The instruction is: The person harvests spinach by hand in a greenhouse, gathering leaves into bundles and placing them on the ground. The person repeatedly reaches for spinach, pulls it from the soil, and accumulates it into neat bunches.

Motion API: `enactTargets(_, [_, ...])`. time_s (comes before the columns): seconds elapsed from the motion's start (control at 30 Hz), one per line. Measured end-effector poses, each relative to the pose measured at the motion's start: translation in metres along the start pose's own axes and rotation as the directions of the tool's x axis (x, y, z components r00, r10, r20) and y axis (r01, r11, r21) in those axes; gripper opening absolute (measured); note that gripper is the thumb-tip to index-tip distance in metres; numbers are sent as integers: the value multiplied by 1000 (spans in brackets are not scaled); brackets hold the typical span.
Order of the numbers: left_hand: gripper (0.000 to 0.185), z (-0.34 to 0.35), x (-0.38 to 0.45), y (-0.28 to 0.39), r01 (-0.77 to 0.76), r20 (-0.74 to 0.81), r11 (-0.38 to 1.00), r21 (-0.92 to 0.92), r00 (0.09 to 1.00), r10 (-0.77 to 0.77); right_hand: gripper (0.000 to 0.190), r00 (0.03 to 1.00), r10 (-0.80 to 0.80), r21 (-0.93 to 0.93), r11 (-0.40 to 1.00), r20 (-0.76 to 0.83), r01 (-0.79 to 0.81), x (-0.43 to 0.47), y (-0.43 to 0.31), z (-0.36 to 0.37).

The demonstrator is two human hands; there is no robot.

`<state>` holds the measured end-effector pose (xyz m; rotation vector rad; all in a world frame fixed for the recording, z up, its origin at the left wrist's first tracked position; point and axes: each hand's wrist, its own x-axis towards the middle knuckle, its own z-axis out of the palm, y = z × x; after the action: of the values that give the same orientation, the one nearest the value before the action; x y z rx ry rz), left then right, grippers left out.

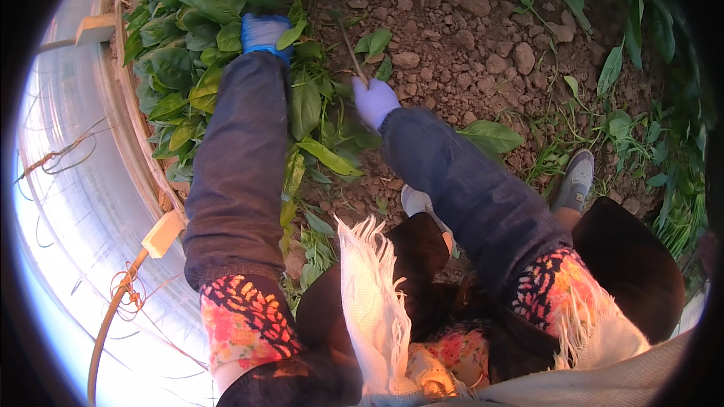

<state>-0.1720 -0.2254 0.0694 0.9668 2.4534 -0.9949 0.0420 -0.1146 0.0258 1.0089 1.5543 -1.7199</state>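
My left hand [266,37], in a thin glove with a blue cuff, reaches in among the leafy green plants [169,68] at the upper left. Leaves cover part of it, and its fingers cannot be made out. My right hand [376,103], in a pale purple glove, is closed around the handle of a thin tool [352,48]. The tool slants up and left from the fist over the edge of the plants; its far end is blurred among leaves, so its kind cannot be told. Loose green leaves [329,157] lie between my forearms.
Cloddy brown soil [469,39] lies right of the plants, with scattered leaves on it. More greenery [679,181] lines the right side. At the left runs a plastic sheet wall [107,181] with wooden blocks [163,234] and a bent pole [113,308]. My shoes [576,181] rest on the soil.
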Motion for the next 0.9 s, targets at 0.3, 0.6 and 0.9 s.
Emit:
enactTargets(0.3, [20, -1, -19, -4, -70, -118, 997, 36, 990, 74, 53, 998, -12, -12, 1000, 67, 13, -18, 31, -26])
enactTargets(0.6, [83, -61, -57, 20, -23, 230, 1000, 9, 973, 21, 62, 993, 89, 37, 995, 80, -93, -21, -14, -9])
enactTargets(0.9, [104, -20, -71, 68, 205, 360, 971, 120, 903, -235, 61, 997, 56, -150, 987, 47, -48, -36, 29, -25])
